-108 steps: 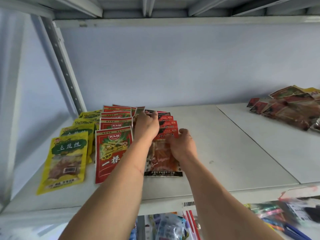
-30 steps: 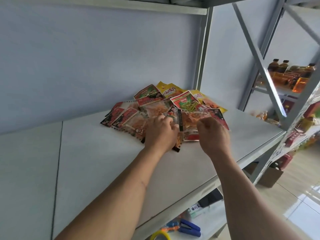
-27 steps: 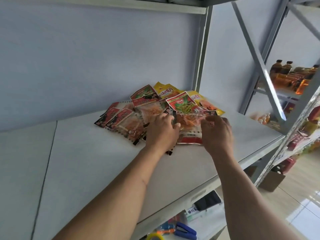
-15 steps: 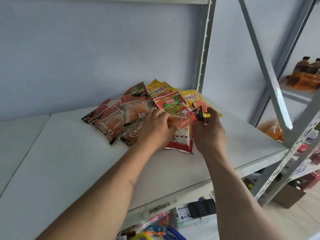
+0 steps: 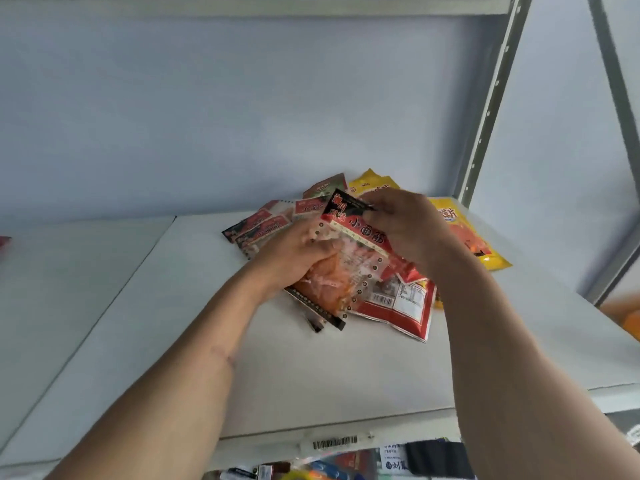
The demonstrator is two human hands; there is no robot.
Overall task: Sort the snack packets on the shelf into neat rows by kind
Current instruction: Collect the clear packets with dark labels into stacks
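Observation:
A loose heap of snack packets (image 5: 273,225) lies at the back right of the white shelf (image 5: 311,368). My right hand (image 5: 405,230) pinches the top of a red-and-black packet with a clear window (image 5: 349,244), lifted above the heap. My left hand (image 5: 298,254) grips the same packet's lower left part, over orange contents. Under it lies a red packet turned back side up (image 5: 401,303). Yellow packets (image 5: 467,237) sit at the heap's right and back.
A grey perforated upright (image 5: 491,98) and a diagonal brace (image 5: 613,81) stand at the shelf's right end. The pale back wall is close behind the heap. A barcode label (image 5: 334,442) marks the front edge; goods show on the shelf below.
My view swung from the sorted rows at the left to this heap. Both hands reached into it and lifted the red-and-black packet clear of the pile.

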